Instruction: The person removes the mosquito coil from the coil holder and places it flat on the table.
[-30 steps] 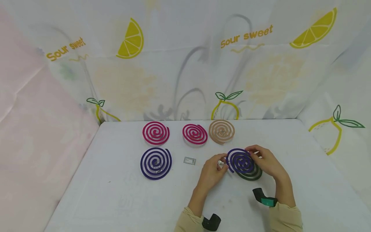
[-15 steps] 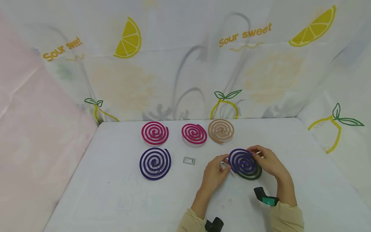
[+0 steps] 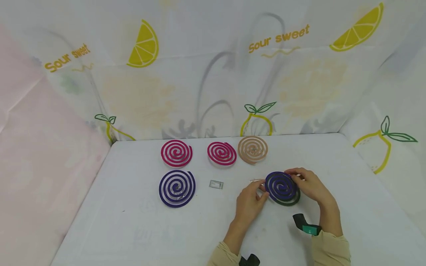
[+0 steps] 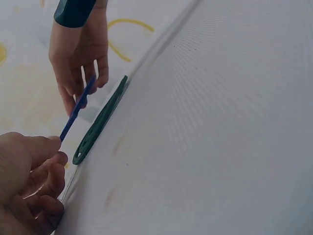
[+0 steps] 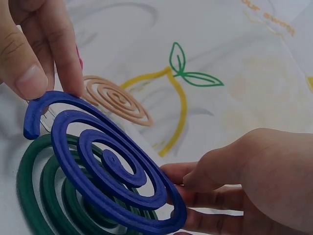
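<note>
A blue mosquito coil point(image 3: 282, 187) is held by its edges between my two hands. Thumb and fingers of my left hand point(image 3: 247, 207) pinch its left edge. At the far right edge, my right hand point(image 3: 309, 186) grips it with thumb and fingers. Below it lies a dark green mosquito coil point(image 5: 29, 183) on the table, partly covered; the left wrist view shows a gap between the two coils. Beside my left fingertips, a small metal piece point(image 3: 255, 181) is partly hidden.
Two pink coils point(image 3: 176, 152) and a tan coil point(image 3: 253, 150) lie along the back of the white table point(image 3: 110, 221). Another blue coil point(image 3: 176, 187) lies at the left. A small flat metal rectangle point(image 3: 216, 184) lies mid-table. A lemon-print cloth point(image 3: 186, 92) hangs behind.
The held blue coil has shifted slightly right, covering more of the green coil. My left hand has moved right with it; my right hand has shifted only a little.
</note>
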